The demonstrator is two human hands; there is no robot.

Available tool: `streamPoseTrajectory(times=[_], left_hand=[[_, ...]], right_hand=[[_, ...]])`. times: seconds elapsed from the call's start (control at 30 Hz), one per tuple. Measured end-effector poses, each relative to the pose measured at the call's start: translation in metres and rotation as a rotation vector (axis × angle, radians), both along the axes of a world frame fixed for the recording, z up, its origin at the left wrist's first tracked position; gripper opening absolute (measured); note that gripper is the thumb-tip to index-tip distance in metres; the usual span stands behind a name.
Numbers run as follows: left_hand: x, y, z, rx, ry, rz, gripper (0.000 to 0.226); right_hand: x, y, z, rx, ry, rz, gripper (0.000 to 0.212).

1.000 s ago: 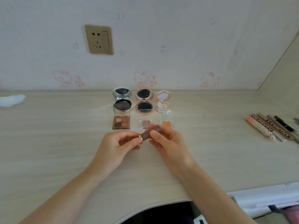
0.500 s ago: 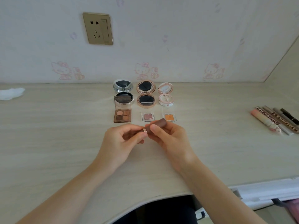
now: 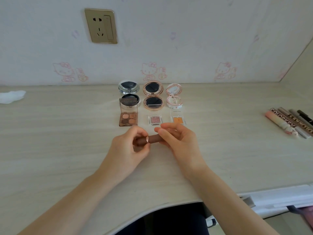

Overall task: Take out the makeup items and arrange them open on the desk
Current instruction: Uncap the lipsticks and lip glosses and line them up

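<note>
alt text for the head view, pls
Both hands, left hand and right hand, grip a closed brown lipstick tube above a desk. Behind it sit open compacts and eyeshadow pans.

Both bare forearms extend forward from the lower corners of the view and converge at the centre. The left hand (image 3: 130,148) is held with its back toward the viewer, fingers (image 3: 138,131) curled and thumb pressed in, gripping one end of a small brown tube (image 3: 152,139). The right hand (image 3: 179,141) grips the other end, thumb on the near side and fingers curled over the far side. The two hands are close together, nearly touching.
</note>
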State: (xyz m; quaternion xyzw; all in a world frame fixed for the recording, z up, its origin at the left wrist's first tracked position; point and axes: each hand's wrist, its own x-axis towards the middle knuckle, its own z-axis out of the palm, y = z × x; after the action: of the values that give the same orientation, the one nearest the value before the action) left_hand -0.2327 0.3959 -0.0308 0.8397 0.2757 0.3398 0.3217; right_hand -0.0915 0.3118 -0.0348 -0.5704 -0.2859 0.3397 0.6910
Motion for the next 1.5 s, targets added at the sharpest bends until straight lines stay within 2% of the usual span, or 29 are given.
streamPoseTrajectory(times=[0.1, 0.23, 0.4, 0.5, 0.63, 0.73, 0.9, 1.07, 1.17, 1.27, 1.4, 1.5], left_hand=[[0.002, 0.000, 0.000, 0.108, 0.064, 0.006, 0.030], [0.000, 0.002, -0.001, 0.224, 0.184, 0.048, 0.035], [-0.004, 0.007, 0.011, 0.424, 0.270, -0.015, 0.022], [-0.004, 0.002, 0.014, 0.509, 0.335, -0.057, 0.020], [-0.003, -0.002, 0.015, 0.468, 0.385, -0.035, 0.035], [-0.005, 0.000, 0.013, 0.355, 0.313, -0.080, 0.042], [-0.004, 0.001, 0.010, 0.208, 0.152, -0.120, 0.039], [-0.005, 0.007, 0.006, 0.104, 0.095, -0.129, 0.037], [-0.005, 0.006, 0.001, 0.081, 0.091, -0.109, 0.038], [-0.004, 0.007, -0.002, 0.110, 0.077, -0.101, 0.036], [-0.004, 0.007, -0.003, 0.105, 0.074, -0.110, 0.035], [-0.004, 0.009, -0.004, 0.095, 0.074, -0.079, 0.030]], right_hand=[[-0.001, 0.000, -0.001, -0.030, -0.053, -0.014, 0.016], [-0.005, -0.001, -0.001, -0.066, -0.192, 0.006, 0.006], [-0.010, -0.001, -0.001, -0.130, -0.387, 0.046, 0.012], [-0.008, -0.003, -0.001, -0.073, -0.373, 0.065, 0.013], [-0.010, -0.006, -0.001, -0.006, -0.440, 0.082, 0.012], [-0.012, -0.007, -0.001, 0.022, -0.473, 0.116, 0.013], [-0.012, -0.008, 0.000, 0.066, -0.499, 0.122, 0.015], [-0.012, -0.008, 0.000, 0.083, -0.458, 0.122, 0.012], [-0.014, -0.007, 0.002, 0.105, -0.344, 0.158, 0.009], [-0.013, -0.007, 0.004, 0.083, -0.260, 0.179, 0.020], [-0.012, -0.008, 0.006, 0.055, -0.321, 0.203, 0.010], [-0.009, -0.008, 0.008, 0.091, -0.285, 0.154, 0.013]])
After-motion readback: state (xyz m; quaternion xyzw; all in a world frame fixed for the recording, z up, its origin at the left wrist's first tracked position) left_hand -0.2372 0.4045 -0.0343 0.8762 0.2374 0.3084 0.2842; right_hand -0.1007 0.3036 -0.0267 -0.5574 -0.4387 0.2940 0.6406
